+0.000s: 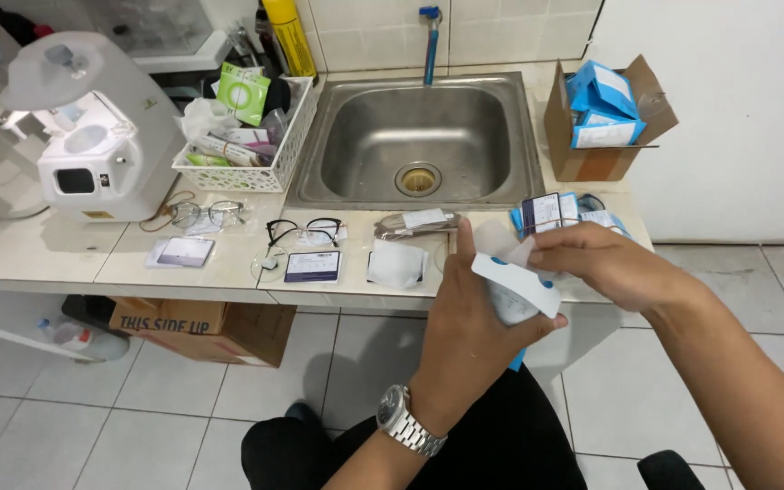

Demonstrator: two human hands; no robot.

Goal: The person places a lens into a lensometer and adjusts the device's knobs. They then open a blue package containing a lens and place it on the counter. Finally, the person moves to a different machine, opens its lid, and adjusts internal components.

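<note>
We are gripping a light, flimsy white packet [516, 283] with left hand [469, 336] fingers closed around it, above the tabletop [65, 249] edge; right hand [610, 263] fingers are pinching its thin top, likely tearing easily.

A small white packet [516, 283] with blue dots, tilted, held above the counter edge.

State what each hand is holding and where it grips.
The left hand grips a small white packet with blue dots around its lower body. The right hand pinches the thin white sheet at the packet's top.
</note>
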